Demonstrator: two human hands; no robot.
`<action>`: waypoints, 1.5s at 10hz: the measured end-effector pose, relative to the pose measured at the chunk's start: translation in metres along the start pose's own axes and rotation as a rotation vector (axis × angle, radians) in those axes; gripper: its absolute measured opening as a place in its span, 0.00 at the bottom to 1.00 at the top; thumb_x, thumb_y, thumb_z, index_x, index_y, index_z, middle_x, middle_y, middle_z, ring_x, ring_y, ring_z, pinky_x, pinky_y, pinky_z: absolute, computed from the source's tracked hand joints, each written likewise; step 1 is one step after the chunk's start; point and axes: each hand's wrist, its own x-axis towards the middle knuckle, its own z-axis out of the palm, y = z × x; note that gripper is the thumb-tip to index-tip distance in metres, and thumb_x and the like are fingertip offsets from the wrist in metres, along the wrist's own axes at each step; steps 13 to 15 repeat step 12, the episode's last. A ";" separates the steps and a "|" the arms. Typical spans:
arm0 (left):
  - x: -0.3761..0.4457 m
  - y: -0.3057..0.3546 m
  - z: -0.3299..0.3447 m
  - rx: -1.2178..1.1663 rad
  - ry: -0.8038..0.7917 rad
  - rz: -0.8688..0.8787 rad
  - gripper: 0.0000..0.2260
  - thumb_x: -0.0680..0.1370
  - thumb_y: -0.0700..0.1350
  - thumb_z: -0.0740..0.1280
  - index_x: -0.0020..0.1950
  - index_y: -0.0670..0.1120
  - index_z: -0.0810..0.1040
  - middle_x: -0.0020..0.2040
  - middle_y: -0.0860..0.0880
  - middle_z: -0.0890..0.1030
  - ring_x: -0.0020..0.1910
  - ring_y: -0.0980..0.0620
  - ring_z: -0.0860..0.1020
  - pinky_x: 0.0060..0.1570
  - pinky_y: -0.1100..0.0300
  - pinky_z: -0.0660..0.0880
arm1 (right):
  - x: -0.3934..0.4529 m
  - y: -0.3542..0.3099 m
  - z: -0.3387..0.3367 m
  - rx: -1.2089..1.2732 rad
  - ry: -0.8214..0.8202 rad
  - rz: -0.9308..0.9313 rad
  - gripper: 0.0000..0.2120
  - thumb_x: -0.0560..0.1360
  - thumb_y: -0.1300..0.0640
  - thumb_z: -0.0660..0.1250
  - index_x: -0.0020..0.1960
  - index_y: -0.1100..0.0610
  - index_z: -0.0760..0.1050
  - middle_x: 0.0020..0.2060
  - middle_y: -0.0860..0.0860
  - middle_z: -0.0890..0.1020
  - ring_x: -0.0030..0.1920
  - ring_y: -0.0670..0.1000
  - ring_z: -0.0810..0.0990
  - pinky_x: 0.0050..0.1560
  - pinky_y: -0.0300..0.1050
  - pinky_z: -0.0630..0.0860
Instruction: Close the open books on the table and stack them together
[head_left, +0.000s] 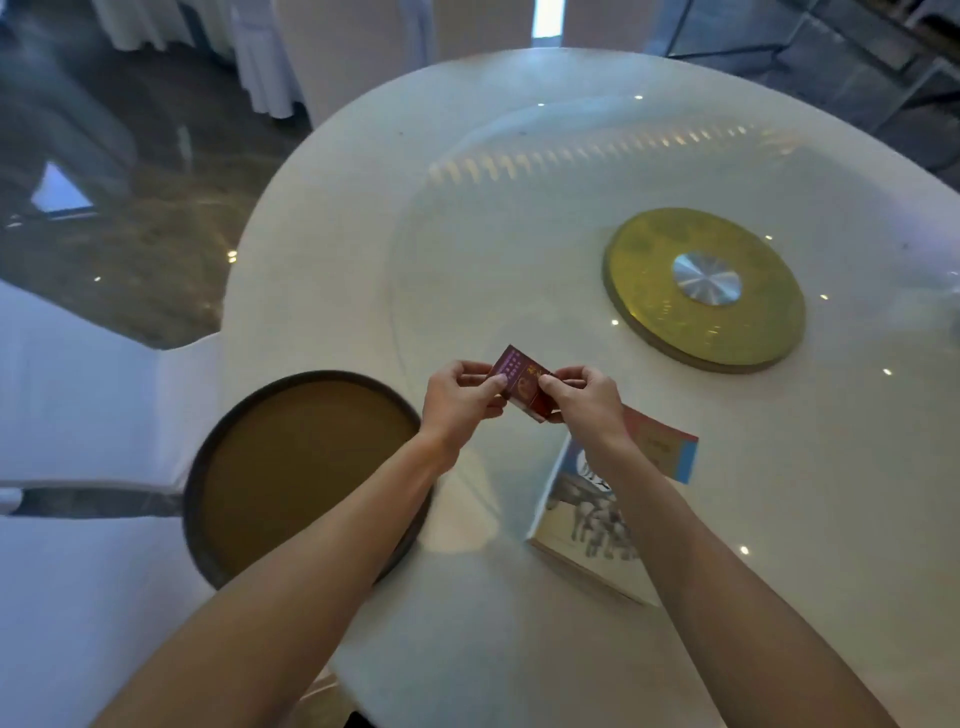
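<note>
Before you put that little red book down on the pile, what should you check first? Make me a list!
1. Red book closed: ok, it looks shut.
2. Both hands holding it: ok, left hand and right hand pinch its ends.
3. Big book closed and flat on the table: ok.
4. Orange booklet closed: cannot tell, the right arm hides part of it.
5. Room on top of the big book: cannot tell, the arm covers much of it.
6. Tray out of the way: ok, it sits off to the left.
</note>
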 end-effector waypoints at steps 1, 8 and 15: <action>0.001 -0.010 -0.050 -0.008 0.055 -0.041 0.12 0.76 0.38 0.74 0.57 0.35 0.79 0.47 0.39 0.84 0.40 0.47 0.84 0.43 0.57 0.84 | -0.004 0.003 0.050 -0.041 -0.039 0.038 0.14 0.75 0.58 0.75 0.56 0.64 0.77 0.50 0.62 0.85 0.47 0.62 0.87 0.49 0.60 0.85; 0.022 -0.116 -0.232 0.263 0.267 -0.332 0.06 0.77 0.43 0.74 0.51 0.44 0.82 0.45 0.45 0.86 0.41 0.50 0.86 0.45 0.55 0.84 | -0.008 0.061 0.247 -0.429 -0.280 0.056 0.20 0.79 0.53 0.70 0.69 0.58 0.78 0.63 0.54 0.83 0.63 0.53 0.81 0.64 0.55 0.80; 0.018 -0.116 -0.230 0.557 0.203 -0.383 0.12 0.76 0.48 0.74 0.56 0.46 0.76 0.48 0.47 0.83 0.44 0.50 0.83 0.41 0.55 0.81 | -0.012 0.065 0.240 -0.486 -0.349 0.036 0.20 0.79 0.51 0.69 0.70 0.56 0.78 0.63 0.52 0.83 0.65 0.52 0.80 0.67 0.54 0.78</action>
